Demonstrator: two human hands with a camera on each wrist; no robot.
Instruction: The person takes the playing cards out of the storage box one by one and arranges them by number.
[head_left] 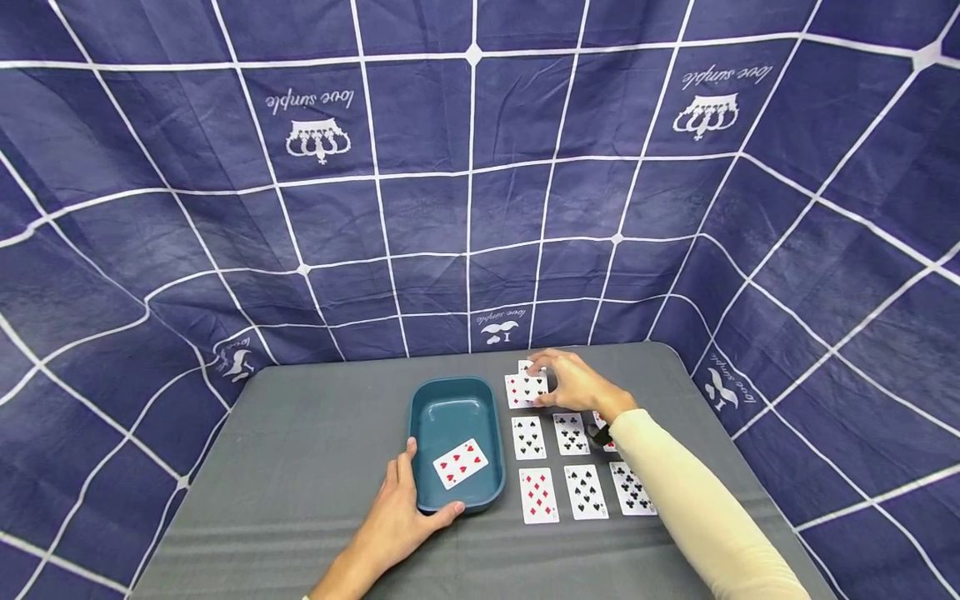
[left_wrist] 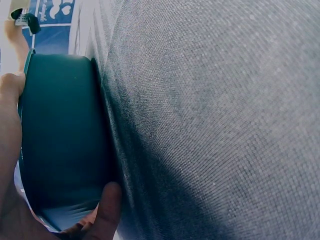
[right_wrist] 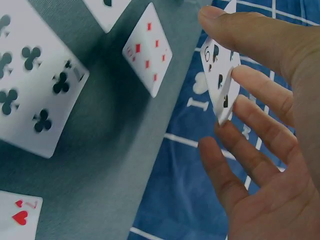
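My right hand (head_left: 573, 382) pinches a six of spades (right_wrist: 220, 82) between thumb and fingers, tilted above the back of the table. Partly behind that card in the head view lies a diamonds card (head_left: 513, 392), and a white card edge (head_left: 522, 365) shows above it. My left hand (head_left: 401, 508) grips the near left corner of a teal tray (head_left: 417, 417), thumb over the near rim and fingers along the left side. Inside the tray a hearts card (head_left: 460, 463) lies face up. The left wrist view shows the tray's outer wall (left_wrist: 60, 130) with a finger (left_wrist: 107, 210) against it.
Right of the tray, face-up cards lie in rows: a spades card (head_left: 528, 437), a clubs card (head_left: 572, 434), a diamonds card (head_left: 538, 496) and several others. My right forearm covers part of them. Patterned blue cloth (head_left: 420, 217) surrounds the grey table (head_left: 322, 450).
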